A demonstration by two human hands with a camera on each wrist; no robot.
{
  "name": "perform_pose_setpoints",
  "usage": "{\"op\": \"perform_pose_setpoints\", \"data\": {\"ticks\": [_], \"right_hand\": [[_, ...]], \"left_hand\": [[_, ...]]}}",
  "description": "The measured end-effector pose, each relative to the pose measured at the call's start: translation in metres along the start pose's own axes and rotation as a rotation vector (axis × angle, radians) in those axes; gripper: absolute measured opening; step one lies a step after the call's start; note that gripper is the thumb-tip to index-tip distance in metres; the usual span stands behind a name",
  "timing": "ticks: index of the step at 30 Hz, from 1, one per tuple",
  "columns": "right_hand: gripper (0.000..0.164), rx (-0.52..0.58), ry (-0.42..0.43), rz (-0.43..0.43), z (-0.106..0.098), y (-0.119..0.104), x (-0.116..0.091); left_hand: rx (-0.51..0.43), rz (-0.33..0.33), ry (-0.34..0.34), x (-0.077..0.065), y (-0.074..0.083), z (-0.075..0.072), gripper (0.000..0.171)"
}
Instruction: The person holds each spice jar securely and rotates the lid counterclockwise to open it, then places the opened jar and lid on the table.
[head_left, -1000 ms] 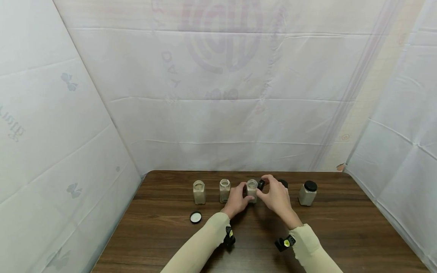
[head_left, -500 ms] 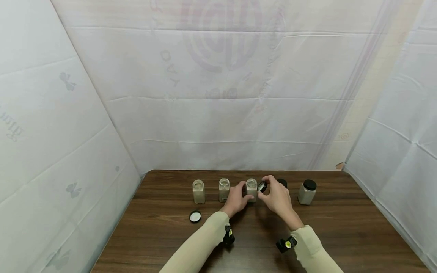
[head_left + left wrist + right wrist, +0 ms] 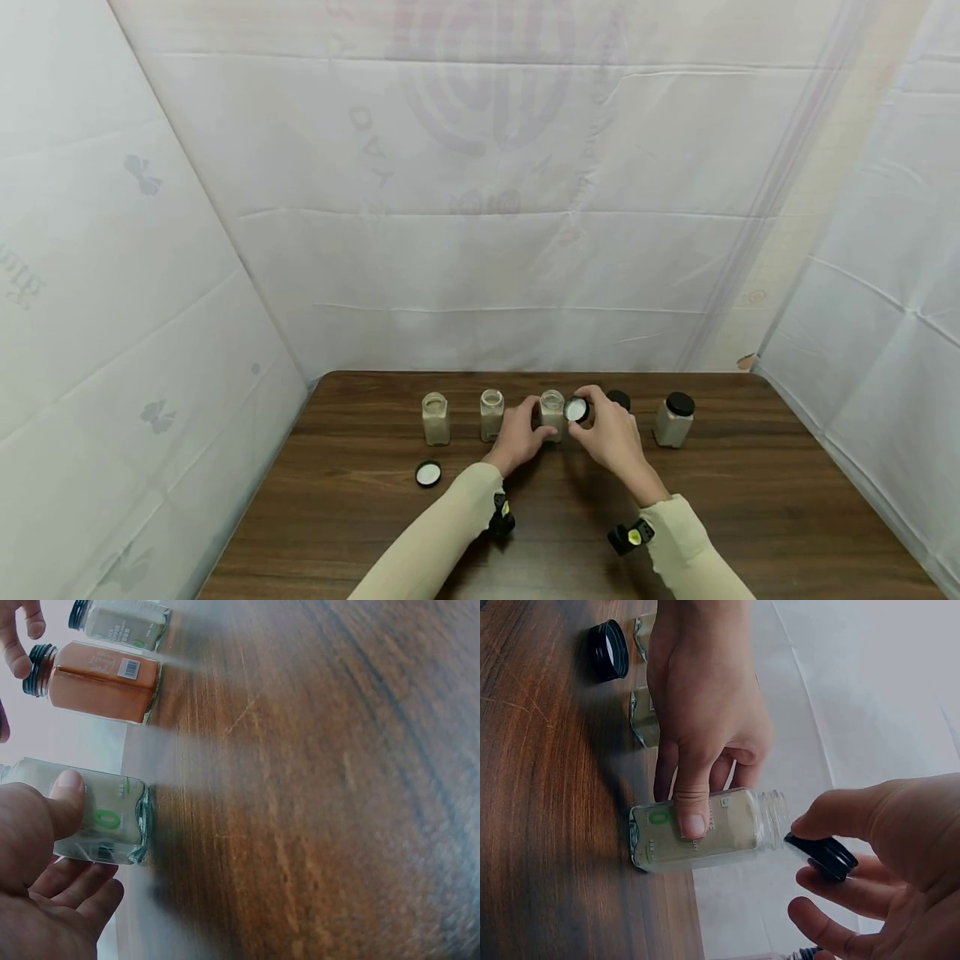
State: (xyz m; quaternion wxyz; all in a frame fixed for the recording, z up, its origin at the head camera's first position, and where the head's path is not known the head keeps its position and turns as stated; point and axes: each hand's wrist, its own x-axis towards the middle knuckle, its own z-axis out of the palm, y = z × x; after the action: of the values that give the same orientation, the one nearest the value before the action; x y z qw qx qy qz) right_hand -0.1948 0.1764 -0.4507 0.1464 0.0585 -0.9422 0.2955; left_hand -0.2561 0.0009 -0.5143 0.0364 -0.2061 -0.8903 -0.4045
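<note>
In the head view my left hand (image 3: 519,435) grips an uncapped glass spice jar (image 3: 552,406) of pale powder standing on the table. Its thumb lies across the jar's side, which bears a green mark, in both wrist views. My right hand (image 3: 611,435) pinches a black screw lid (image 3: 576,409) between thumb and fingers, just right of the jar's mouth. The lid's white inner face shows in the head view. Seen from the right wrist, the lid (image 3: 825,856) is tilted near the bare threaded neck (image 3: 774,817), off the jar.
Two uncapped jars (image 3: 436,419) (image 3: 491,415) stand to the left. A loose lid (image 3: 428,474) lies in front of them, white side up. Behind my right hand is a capped orange jar (image 3: 97,682), and a capped pale jar (image 3: 675,420) stands farther right on the wooden table (image 3: 750,517).
The lid in my right hand has turned from edge-on to showing its white inside. My left hand keeps its grip on the jar, and the other jars stay put.
</note>
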Motion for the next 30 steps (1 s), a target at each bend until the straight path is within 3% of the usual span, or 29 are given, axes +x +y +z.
{"op": "perform_pose_setpoints", "data": {"ticks": [17, 30], "right_hand": [[0.048, 0.004, 0.046, 0.006, 0.0016, 0.0004, -0.0021], [0.048, -0.028, 0.02, 0.023, 0.001, 0.0027, -0.004]], "left_hand": [[-0.007, 0.017, 0.004, 0.001, -0.0014, 0.0004, 0.043], [-0.008, 0.016, 0.004, 0.0003, -0.0006, 0.0001, 0.042]]}}
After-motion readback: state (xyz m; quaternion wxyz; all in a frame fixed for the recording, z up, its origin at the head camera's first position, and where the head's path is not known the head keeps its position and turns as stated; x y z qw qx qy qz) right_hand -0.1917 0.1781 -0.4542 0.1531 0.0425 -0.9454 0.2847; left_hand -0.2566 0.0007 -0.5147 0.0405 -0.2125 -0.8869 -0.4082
